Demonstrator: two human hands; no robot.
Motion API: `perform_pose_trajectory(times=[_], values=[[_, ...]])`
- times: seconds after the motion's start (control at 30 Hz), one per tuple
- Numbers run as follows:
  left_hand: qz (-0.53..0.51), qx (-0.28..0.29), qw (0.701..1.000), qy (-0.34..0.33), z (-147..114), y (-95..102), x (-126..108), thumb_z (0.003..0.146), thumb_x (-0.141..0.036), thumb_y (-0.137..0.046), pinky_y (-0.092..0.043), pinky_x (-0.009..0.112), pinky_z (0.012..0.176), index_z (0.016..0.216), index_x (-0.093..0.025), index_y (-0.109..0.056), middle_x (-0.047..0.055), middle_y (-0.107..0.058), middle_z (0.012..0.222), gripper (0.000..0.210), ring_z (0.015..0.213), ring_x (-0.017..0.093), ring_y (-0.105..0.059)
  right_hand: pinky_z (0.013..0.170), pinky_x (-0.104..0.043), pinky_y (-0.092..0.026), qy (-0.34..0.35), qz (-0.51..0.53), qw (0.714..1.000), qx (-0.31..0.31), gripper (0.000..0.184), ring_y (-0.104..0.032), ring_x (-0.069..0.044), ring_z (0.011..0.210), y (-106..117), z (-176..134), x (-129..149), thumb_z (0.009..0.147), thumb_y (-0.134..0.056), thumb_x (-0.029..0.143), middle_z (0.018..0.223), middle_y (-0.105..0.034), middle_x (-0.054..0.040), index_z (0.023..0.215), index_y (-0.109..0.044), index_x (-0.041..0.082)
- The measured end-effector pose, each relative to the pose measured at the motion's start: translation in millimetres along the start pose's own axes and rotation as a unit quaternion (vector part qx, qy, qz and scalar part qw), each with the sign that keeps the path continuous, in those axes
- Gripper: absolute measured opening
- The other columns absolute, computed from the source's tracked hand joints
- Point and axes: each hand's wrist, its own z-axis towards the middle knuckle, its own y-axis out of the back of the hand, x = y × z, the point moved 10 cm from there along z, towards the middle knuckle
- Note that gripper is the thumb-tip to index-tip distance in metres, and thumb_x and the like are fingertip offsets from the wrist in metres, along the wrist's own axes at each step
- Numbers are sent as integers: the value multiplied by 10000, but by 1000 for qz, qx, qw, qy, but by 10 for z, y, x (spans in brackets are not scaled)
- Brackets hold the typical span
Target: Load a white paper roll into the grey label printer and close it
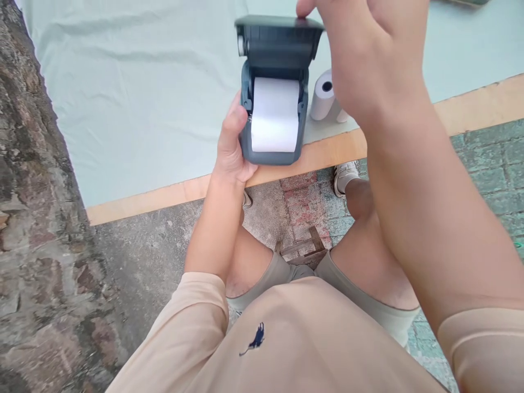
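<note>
A dark blue-grey receipt printer [273,159] is held up over the table's front edge, its lid [278,46] raised. White paper from a roll [275,114] lies in the printer's bay and reaches down over its front. My left hand [234,142] grips the printer's left side, thumb on the side wall and fingers under it. At the top, my right hand [364,49] has a fingertip on the upper edge of the lid; its other fingers run out of the frame. Just right of the printer stands a spare paper roll [322,101] with a dark core.
Another white roll [342,115] is mostly hidden behind my right wrist. A pale cloth [143,109] covers the wooden table [155,201]. A rough stone wall [45,234] rises at the left. Below are a wooden stool [305,248] and my legs.
</note>
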Motion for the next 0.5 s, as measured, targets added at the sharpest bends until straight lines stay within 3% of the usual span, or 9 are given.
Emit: perform_pose_trajectory(times=[0.1,0.17,0.27,0.37,0.5], values=[[-19,-12,1000,2,-11,-9,-20,750,-664,-463,-561,376,895,983,-284,-612,36,-676,1105,470,1100,261,-644,926,-269,-455,-6,-72,993,91,377,-579,-136,991,-202,-26,6,919,-333,335,1044,-608,-50,1090,-591,120],[-22,-19,999,14,-27,-4,-4,778,-606,-481,-555,364,903,956,-265,-610,30,-685,1071,405,1078,251,-654,974,-366,-430,-1,-143,969,200,421,-557,-208,1075,-399,-100,34,881,-385,378,1146,-584,-58,1202,-537,152],[-33,-21,999,32,-47,21,38,780,-535,-529,-543,338,914,942,-242,-601,22,-703,971,344,1051,237,-660,864,-446,-438,-40,-192,933,301,494,-558,-295,1044,-565,-205,6,854,-380,466,1187,-556,-97,1256,-486,198],[-57,-11,997,43,-47,47,76,753,-489,-581,-552,306,846,908,-221,-608,12,-702,840,311,898,210,-681,800,-430,-431,-83,-215,919,319,480,-551,-301,1030,-621,-233,-40,841,-400,495,1218,-533,-90,1254,-464,261],[-92,-7,995,49,-41,68,99,796,-434,-557,-549,270,691,850,-202,-625,2,-668,760,248,690,139,-646,745,-409,-431,-98,-189,931,297,455,-550,-295,995,-659,-215,-77,827,-445,491,1204,-537,-95,1229,-472,278]])
